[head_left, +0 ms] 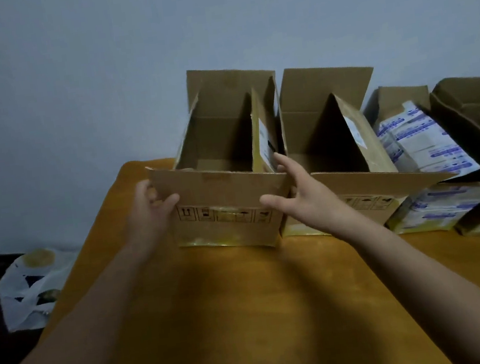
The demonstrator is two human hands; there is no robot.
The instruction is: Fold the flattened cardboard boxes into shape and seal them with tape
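Two brown cardboard boxes stand upright, touching side by side on the desk (249, 316) — the left box (226, 207) and the right box (343, 151) — tops open, flaps raised, handling symbols printed in front.

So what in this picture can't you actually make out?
Head view, the only one:
- Near box floor: mostly hidden by its front flap and by shadow.
- Left hand fingers: behind that flap; only the thumb shows.
- Label on the box's right flap: too blurred to read.
- Far-right box: cut off by the picture's edge.
- White bag contents: too dim to tell.
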